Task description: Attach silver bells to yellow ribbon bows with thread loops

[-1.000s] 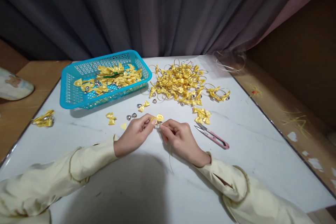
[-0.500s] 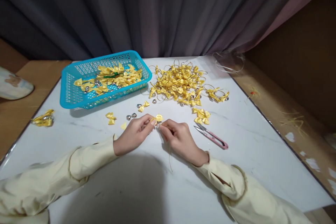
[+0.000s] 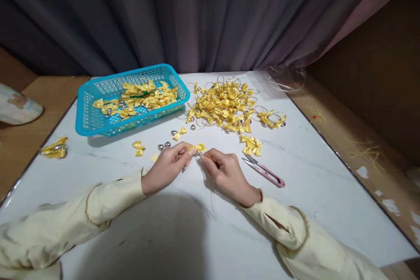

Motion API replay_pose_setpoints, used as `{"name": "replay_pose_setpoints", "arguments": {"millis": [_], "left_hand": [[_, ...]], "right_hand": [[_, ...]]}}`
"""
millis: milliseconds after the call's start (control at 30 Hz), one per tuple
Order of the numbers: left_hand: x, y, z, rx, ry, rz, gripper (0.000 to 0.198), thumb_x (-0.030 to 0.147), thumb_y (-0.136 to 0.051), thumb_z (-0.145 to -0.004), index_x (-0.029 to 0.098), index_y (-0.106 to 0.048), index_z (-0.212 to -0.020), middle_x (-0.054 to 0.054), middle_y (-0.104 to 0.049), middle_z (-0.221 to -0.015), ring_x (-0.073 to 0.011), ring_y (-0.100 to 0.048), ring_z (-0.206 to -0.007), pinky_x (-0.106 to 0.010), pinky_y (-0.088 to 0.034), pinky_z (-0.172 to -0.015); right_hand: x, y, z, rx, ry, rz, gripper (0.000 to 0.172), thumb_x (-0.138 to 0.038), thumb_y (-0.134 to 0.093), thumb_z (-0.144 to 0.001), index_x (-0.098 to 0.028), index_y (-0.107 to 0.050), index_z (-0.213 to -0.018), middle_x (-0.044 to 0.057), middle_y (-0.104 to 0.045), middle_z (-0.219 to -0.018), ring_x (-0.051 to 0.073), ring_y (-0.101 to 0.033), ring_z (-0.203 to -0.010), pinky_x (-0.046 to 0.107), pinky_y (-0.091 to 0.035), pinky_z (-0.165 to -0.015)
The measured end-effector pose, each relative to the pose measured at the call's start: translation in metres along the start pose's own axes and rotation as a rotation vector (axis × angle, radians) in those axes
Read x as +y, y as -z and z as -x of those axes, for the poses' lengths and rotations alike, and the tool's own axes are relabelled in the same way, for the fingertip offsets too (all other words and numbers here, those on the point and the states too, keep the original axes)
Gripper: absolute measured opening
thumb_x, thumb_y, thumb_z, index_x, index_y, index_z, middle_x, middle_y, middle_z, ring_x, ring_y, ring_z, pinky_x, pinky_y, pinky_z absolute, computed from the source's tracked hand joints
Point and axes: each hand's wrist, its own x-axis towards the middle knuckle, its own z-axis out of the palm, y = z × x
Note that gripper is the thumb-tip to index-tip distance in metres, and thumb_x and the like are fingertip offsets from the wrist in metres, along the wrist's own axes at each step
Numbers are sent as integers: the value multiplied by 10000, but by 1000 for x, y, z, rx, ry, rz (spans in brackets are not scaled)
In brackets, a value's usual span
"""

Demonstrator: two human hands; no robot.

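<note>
My left hand [image 3: 169, 165] pinches a yellow satin bow [image 3: 200, 146] between thumb and finger, above the middle of the table. Close beside it, my right hand [image 3: 228, 174] is closed with its fingertips at the bow's underside. From those fingers a thin golden cord [image 3: 212, 199] hangs down. Something slim and pale spans the gap between both sets of fingertips; too small to tell what. Pink-handled thread snips [image 3: 265, 171] lie to the right of my right hand, blades apart. Silver bells [image 3: 164, 145] and a loose bow [image 3: 138, 148] lie near my left hand.
A blue plastic basket [image 3: 85, 129] holding bows and bells stands at the back left. Behind my hands is a heap of yellow bows on cord loops [image 3: 226, 103]. A small bundle [image 3: 56, 147] sits at the left edge. A dark curtain [image 3: 197, 17] hangs behind the table.
The bow between my hands has turned, so its right loop now shows spread out toward my right hand. Both hands stay in nearly the same place.
</note>
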Motion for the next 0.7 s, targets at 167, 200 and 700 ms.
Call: {"name": "replay_pose_setpoints", "arguments": {"millis": [167, 200, 700], "left_hand": [[0, 2, -1, -32, 29, 24, 272, 378, -456, -892, 166, -508, -730, 66, -416, -502, -84, -372, -474, -210, -304, -476], [1, 2, -1, -33, 33, 20, 274, 376, -460, -889, 166, -503, -719, 66, -416, -498, -83, -370, -470, -210, -303, -474], [4, -1, 2, -26, -31, -104, 294, 336, -452, -884, 167, -476, -644, 69, -421, -478, -71, -379, -448, -193, -310, -464]], "right_hand": [[1, 0, -1, -21, 2, 15, 236, -221, -464, -854, -169, -502, -627, -53, -427, -498, 75, -332, -465, 203, -273, -495], [1, 0, -1, -25, -4, 15, 236, -217, -465, -851, -169, -497, -623, -55, -418, -494, 75, -327, -463, 204, -268, -492], [-6, -4, -4, -33, -69, 3, 229, -202, -459, -836, -156, -530, -622, -46, -414, -498, 76, -314, -472, 206, -246, -466]]}}
